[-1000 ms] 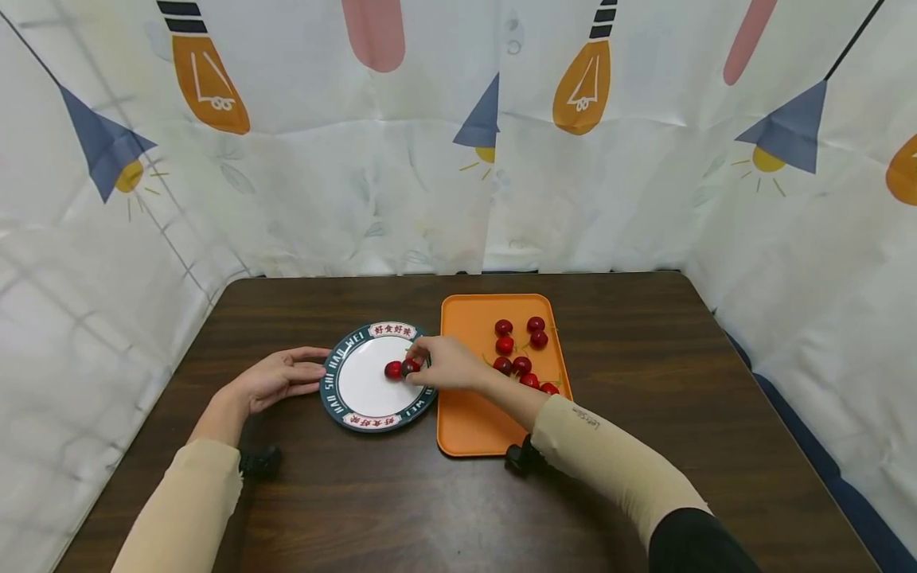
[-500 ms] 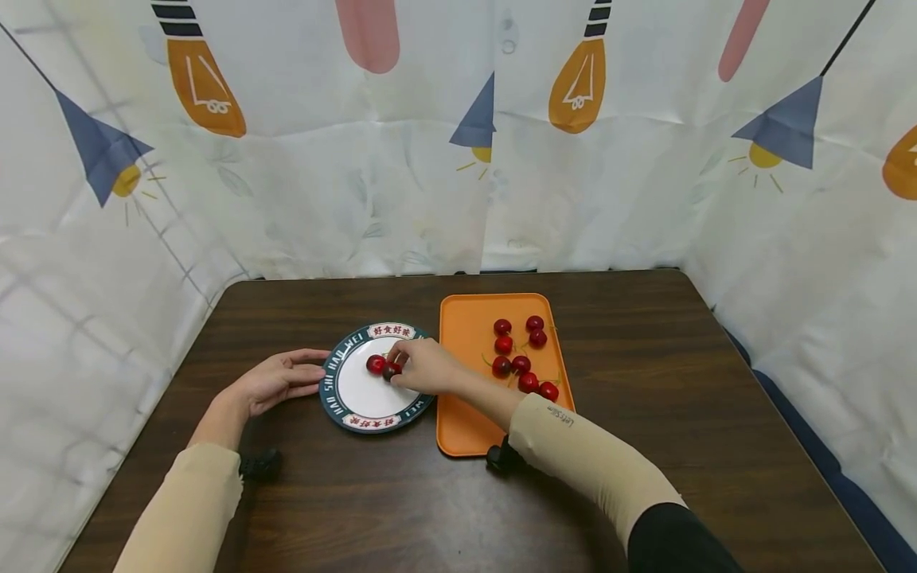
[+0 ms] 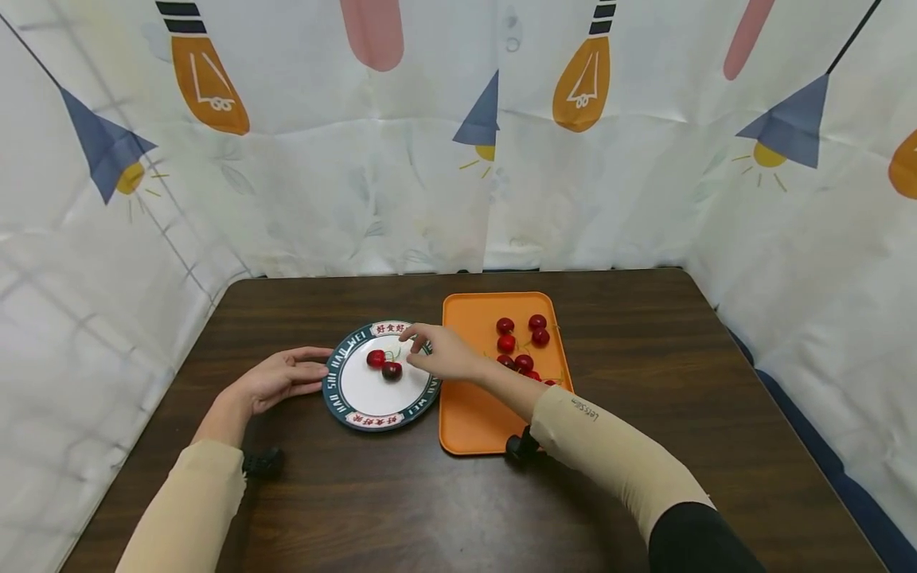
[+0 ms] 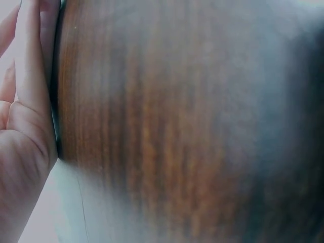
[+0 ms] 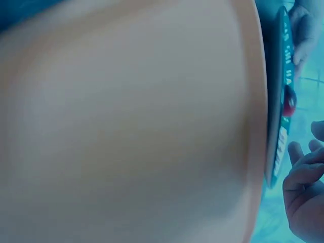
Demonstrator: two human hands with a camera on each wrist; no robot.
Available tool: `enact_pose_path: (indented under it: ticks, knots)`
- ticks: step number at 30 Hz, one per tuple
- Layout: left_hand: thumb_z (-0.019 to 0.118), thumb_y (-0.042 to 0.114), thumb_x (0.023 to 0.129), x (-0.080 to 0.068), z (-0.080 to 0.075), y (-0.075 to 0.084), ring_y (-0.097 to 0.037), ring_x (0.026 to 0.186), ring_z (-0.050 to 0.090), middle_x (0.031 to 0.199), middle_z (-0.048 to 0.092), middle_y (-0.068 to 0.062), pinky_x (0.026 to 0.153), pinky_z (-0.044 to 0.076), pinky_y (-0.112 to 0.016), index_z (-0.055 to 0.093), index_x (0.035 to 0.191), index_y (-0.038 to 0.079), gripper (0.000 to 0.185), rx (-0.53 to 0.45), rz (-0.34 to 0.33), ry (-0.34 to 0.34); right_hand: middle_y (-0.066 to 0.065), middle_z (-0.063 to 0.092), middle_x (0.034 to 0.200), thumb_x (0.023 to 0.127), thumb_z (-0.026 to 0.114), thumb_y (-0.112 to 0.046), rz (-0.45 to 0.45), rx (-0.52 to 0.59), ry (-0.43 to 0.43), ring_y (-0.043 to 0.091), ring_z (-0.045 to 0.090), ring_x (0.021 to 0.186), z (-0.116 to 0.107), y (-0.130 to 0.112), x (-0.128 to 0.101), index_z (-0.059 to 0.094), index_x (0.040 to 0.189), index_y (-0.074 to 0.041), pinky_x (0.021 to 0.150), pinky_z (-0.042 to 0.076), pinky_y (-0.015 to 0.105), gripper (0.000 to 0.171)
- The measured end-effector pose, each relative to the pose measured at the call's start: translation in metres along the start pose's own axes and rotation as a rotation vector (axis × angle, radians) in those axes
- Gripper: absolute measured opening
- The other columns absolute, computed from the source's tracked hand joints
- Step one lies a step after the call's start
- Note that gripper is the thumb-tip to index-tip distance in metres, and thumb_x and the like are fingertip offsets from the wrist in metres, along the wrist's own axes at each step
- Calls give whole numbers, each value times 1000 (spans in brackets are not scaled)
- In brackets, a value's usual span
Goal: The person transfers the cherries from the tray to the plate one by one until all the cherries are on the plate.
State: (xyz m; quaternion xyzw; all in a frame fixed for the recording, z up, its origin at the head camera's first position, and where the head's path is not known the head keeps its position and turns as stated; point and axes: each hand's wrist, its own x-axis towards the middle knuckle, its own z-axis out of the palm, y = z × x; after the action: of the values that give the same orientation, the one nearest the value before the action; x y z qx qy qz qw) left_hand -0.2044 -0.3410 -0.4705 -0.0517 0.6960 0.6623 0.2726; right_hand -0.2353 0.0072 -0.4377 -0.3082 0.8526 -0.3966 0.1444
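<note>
Two cherries with green stems lie side by side on a white plate [image 3: 367, 394] with a dark teal lettered rim: a bright red cherry [image 3: 376, 359] and a darker cherry [image 3: 392, 371]. My left hand [image 3: 275, 382] rests at the plate's left edge, its fairly straight fingers touching the rim. Over the plate's right side, just right of the cherries, hovers my right hand [image 3: 447, 352], fingers spread and holding nothing. In the right wrist view the plate [image 5: 283, 101] appears edge-on, with the right hand [image 5: 306, 192] apart from it.
An orange tray [image 3: 473, 422] stands right beside the plate, holding several cherries [image 3: 506, 344] in its right half, some partly hidden by the right forearm. Both lie on a dark wooden table [image 3: 358, 501]. A patterned curtain [image 3: 322, 199] hangs behind.
My right hand carried the two cherries left toward the plate's middle, let them go, and drew back up and to the right. The left hand has stayed at the rim.
</note>
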Motion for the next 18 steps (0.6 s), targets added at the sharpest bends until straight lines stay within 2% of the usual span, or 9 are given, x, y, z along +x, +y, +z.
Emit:
enact_pose_path:
  ticks: [5, 13, 18]
  knots:
    - [68, 13, 101, -2, 0, 2, -17, 110, 68, 134, 56, -12, 98, 54, -38, 31, 158, -2, 70, 21, 1, 5, 7, 67, 111, 101, 66, -13, -43, 17, -17, 22, 59, 98, -16, -3, -6, 62, 135, -7, 74, 54, 25, 35]
    - [69, 15, 100, -2, 0, 5, -18, 111, 68, 135, 55, -13, 98, 54, -38, 31, 158, -2, 71, 20, 10, -9, 5, 67, 112, 102, 65, -15, -70, 14, -42, 29, 61, 85, -35, -14, -16, 63, 134, -8, 64, 52, 26, 34]
    - [69, 15, 100, -1, 1, 3, -18, 110, 68, 133, 56, -12, 98, 54, -38, 31, 158, -2, 71, 9, -1, -14, 3, 67, 109, 101, 66, -16, -64, 20, -46, 29, 60, 90, -41, -14, -24, 64, 132, -9, 65, 51, 27, 32]
